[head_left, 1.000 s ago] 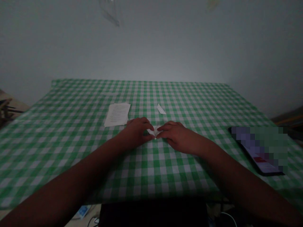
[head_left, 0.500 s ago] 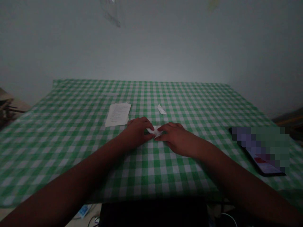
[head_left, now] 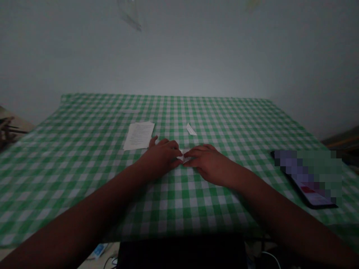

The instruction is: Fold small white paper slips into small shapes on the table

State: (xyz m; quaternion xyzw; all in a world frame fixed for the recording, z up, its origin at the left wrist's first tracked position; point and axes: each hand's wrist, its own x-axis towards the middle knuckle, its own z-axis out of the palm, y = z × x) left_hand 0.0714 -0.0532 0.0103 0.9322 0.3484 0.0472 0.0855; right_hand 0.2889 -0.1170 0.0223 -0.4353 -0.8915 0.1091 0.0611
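A small folded piece of printed paper (head_left: 186,158) lies on the checked cloth, mostly covered by my fingers. My left hand (head_left: 163,155) pinches its left side between thumb and fingers, with the little finger raised. From the right, my right hand (head_left: 206,160) has its thumb and fingers closed on the same paper. Beyond the hands rests a small folded paper piece (head_left: 191,129) with print on it. A stack of printed sheets (head_left: 139,136) lies just past my left hand.
A green and white checked tablecloth (head_left: 179,201) covers the table. At the right lies a phone or tablet (head_left: 311,190), its screen partly blurred out. A pale wall (head_left: 179,48) stands behind the table. Cables and a blue packet (head_left: 98,251) show below the front edge.
My left hand's fingers have shifted slightly, and its little finger is now lifted. The paper between the hands shows a little less. My right hand stays nearly in place.
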